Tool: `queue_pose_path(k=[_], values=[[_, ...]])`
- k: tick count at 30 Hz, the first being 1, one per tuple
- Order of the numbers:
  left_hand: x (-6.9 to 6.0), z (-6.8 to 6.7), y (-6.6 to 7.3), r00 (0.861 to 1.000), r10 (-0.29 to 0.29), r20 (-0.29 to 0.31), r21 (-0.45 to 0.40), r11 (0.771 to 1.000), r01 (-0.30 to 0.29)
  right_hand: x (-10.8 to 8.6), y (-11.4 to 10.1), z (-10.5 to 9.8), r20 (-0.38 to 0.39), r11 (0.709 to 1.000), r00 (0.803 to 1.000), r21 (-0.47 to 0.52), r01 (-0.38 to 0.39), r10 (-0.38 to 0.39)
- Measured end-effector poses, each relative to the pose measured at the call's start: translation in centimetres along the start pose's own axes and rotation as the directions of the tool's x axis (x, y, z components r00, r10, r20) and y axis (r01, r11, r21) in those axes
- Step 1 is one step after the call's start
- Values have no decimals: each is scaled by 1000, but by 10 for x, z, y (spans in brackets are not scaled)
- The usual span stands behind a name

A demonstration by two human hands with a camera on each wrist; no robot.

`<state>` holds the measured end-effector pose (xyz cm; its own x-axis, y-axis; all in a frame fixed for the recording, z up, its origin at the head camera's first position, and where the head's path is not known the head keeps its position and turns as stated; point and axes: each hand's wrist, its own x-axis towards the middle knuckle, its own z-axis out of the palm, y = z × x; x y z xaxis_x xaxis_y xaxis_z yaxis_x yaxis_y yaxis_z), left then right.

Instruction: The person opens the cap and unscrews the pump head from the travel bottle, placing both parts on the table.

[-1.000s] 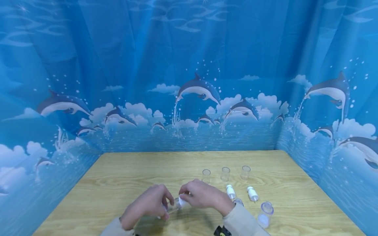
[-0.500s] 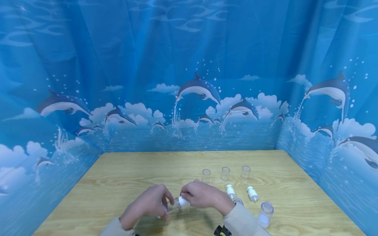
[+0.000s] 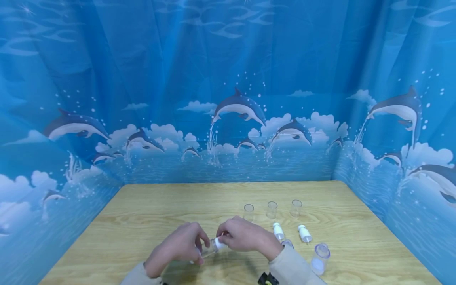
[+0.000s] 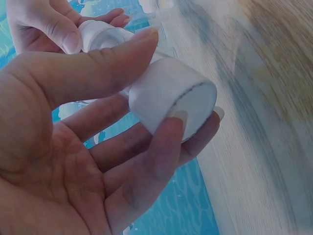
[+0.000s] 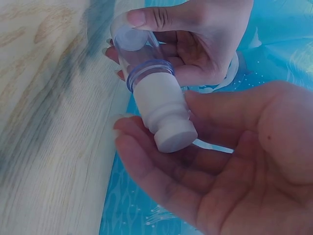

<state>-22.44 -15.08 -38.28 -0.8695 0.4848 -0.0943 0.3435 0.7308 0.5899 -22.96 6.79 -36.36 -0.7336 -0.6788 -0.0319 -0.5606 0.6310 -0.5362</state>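
Over the front of the table, my left hand grips a clear pump bottle that lies tilted between both hands. In the left wrist view, the thumb and fingers curl round the bottle's base end, where a white disc shows. My right hand has its thumb and fingers round the white pump head at the other end. That pump head sits at the bottle's purple-tinted neck ring in the right wrist view. Whether its threads are engaged I cannot tell.
Three clear caps stand in a row farther back. Two white pump heads lie to the right of my right hand. A clear bottle with a purple rim is at the front right; another is partly hidden behind my right wrist.
My right fingers shift slightly round the white pump head, back and then forward again. My left hand and the bottle stay in place.
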Motion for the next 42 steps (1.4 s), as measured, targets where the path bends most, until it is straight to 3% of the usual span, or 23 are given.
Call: queue_pose_path(k=[9, 42], values=[[0, 1, -1, 1000, 2, 3, -4, 1000, -2, 0, -1, -1, -15, 998, 1000, -59, 6, -7], [0, 2, -1, 1000, 12, -16, -1, 1000, -12, 2, -2, 1, -54, 995, 998, -100, 16, -21]])
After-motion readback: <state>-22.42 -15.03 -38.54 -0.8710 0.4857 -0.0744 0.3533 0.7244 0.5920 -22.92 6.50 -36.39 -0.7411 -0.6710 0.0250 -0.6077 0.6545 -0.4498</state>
